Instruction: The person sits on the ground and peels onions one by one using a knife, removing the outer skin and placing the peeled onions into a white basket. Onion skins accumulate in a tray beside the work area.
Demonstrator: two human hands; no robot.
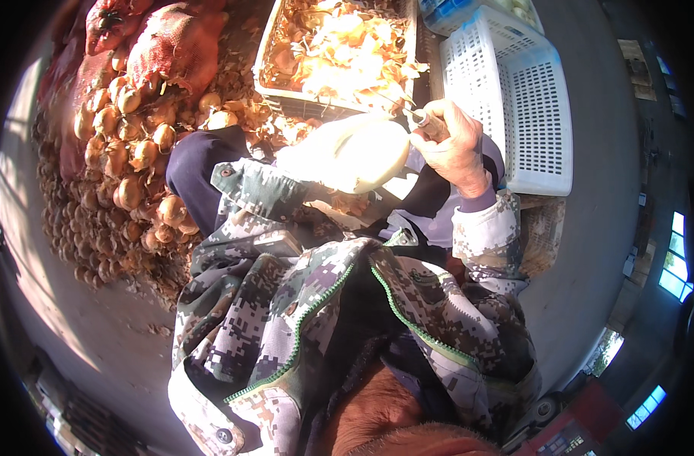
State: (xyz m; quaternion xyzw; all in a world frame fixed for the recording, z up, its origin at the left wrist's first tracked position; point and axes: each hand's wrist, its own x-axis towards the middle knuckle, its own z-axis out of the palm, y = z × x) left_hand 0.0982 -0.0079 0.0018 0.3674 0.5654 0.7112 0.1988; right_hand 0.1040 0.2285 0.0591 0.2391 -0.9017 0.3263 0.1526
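My right hand [452, 148] is closed around the wooden handle of a small knife [435, 126]; its thin blade points up and left, towards the crate of skins. Left of it, over my lap, my left hand [318, 151] is a pale, washed-out shape beyond the camouflage cuff, seemingly gloved. Strong light hides its fingers. The rounded, cream-coloured right part of that shape may be a peeled onion, but glare blurs where hand and object meet. The knife handle is just right of this rounded part. Loose onion skins [347, 202] lie below it.
A plastic crate [261, 62] full of onion skins [347, 34] stands ahead. Unpeeled onions [144, 154] are heaped at the left, below red mesh sacks [173, 48]. To the right, a white perforated basket [566, 125] rests above a wooden support [543, 228]. Behind it is a bag of pale onions [521, 10].
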